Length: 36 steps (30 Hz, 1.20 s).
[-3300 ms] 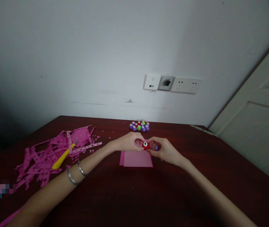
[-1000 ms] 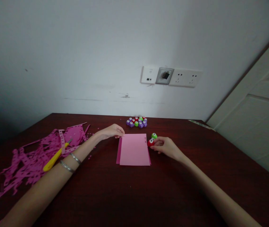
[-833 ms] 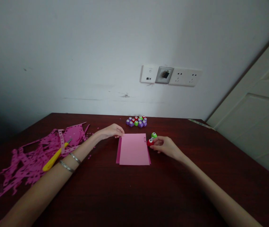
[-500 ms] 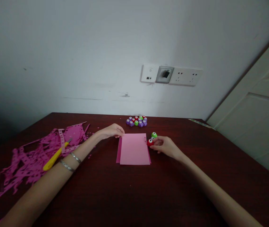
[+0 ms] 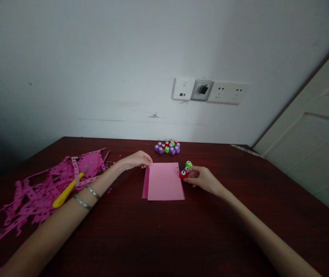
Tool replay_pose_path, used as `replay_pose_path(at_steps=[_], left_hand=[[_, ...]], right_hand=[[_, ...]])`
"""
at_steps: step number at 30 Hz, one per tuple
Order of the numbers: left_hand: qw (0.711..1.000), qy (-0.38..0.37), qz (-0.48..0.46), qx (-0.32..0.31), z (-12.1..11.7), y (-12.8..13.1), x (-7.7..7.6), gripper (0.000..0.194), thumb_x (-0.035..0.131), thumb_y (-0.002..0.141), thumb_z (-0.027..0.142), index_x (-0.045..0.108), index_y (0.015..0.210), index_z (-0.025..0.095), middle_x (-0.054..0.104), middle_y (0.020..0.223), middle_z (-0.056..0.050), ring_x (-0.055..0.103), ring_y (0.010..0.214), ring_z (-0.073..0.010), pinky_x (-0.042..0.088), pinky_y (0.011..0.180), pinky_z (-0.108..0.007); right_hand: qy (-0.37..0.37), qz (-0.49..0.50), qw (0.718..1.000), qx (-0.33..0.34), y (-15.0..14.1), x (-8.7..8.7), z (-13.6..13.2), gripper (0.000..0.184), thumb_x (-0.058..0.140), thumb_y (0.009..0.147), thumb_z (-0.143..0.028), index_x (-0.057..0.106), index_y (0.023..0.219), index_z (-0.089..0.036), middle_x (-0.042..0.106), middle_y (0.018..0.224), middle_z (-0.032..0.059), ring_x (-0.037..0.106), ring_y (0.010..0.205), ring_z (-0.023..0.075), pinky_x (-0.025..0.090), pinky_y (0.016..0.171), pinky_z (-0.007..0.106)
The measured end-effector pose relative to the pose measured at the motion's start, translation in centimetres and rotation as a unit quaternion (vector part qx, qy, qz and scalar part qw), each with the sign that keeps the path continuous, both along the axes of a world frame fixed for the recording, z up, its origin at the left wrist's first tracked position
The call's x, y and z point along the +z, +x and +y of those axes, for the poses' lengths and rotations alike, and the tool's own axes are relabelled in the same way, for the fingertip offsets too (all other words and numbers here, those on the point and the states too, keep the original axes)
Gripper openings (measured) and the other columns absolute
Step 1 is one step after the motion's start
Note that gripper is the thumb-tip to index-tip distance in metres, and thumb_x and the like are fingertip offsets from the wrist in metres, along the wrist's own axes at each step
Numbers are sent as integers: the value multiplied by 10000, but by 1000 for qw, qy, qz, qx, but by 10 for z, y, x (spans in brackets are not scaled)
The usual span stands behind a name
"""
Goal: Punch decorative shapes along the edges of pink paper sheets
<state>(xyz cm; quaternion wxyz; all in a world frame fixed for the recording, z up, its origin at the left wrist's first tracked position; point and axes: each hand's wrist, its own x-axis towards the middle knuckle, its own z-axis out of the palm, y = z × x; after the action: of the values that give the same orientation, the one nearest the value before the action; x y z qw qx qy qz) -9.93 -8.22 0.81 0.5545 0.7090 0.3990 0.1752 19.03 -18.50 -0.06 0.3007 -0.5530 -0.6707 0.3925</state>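
Observation:
A light pink paper sheet [image 5: 164,181] lies on a darker pink sheet in the middle of the dark red table [image 5: 164,238]. My left hand [image 5: 137,159] rests curled at the sheet's top left corner, fingertips touching the paper. My right hand [image 5: 200,177] grips a small red paper punch [image 5: 183,174] set against the sheet's right edge. A green punch [image 5: 188,164] and a purple one sit just behind the red punch.
A cluster of several small purple, red and green punches [image 5: 167,147] stands near the wall. Punched pink paper strips [image 5: 46,188] and a yellow-handled cutter [image 5: 65,191] lie at the left. Wall sockets [image 5: 210,91] are above; a door [image 5: 311,134] is at the right.
Since 3.3 s ago both hands came apart and the paper was laid flat. In the last second the red punch slid slightly down along the sheet's right edge.

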Motion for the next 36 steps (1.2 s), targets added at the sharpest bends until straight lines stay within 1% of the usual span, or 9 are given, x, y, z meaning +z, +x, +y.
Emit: replay_pose_path(at_steps=[7,14,23,29,36], left_hand=[[1000,0,-4,-3,0,1,-2,180,654,617,248,649,720,99,563,568,-8,429,487,-61,289,476,-222],[1000,8,-1,3,0,1,-2,137,638,607,217,656,688,109,554,526,3,423,470,-57,290,467,-216],[1000,15,2,3,4,0,-7,141,626,603,202,669,700,110,593,569,-19,440,470,-69,299,472,-229],[1000,16,6,1,2,1,-5,131,616,608,192,666,696,109,592,572,-18,447,483,-72,307,478,-229],[1000,23,12,15,-2,4,-3,130,619,597,189,667,681,102,597,562,-21,442,470,-69,310,470,-227]], right_hand=[[1,-9,1000,15,-1,3,-1,253,663,694,-313,625,872,-137,636,661,8,570,508,100,493,454,207],[12,-16,1000,15,0,2,0,277,663,696,-324,633,897,-136,616,649,-3,560,494,95,487,443,203],[9,-12,1000,25,3,0,2,302,665,694,-333,635,924,-140,636,669,6,572,497,101,495,452,211],[6,-17,999,28,0,0,2,293,653,707,-326,630,925,-131,634,684,12,562,504,97,493,459,212],[27,-14,998,53,-3,-5,4,294,648,715,-362,645,914,-146,607,652,0,561,531,105,476,470,207]])
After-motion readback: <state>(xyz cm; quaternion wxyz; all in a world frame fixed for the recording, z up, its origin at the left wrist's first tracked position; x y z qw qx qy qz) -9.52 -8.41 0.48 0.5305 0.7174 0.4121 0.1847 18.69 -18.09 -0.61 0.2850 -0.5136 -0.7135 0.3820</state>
